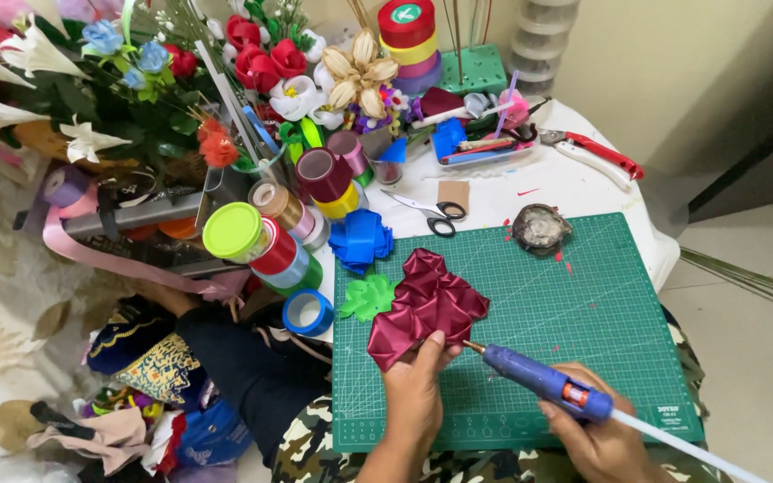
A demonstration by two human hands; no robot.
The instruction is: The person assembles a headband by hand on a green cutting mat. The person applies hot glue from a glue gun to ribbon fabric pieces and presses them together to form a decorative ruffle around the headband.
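Note:
My left hand [415,394] holds a maroon satin ribbon flower [427,302] by its near edge, over the green cutting mat [583,295]. A blue glue gun [543,383] with a white glue stick at its back is gripped in my right hand [597,434]. Its brass nozzle points left and nearly touches the flower's edge beside my left thumb. Just left of the maroon flower lie a green ribbon piece [367,297] and, farther back, a blue ribbon flower [360,240].
Black-handled scissors [429,213] and a dark round dish [540,227] lie behind the mat. Several ribbon rolls [266,241] crowd the left, a blue tape roll [308,313] nearer me. Artificial flowers [91,80] fill the back left; red pliers [594,152] lie back right.

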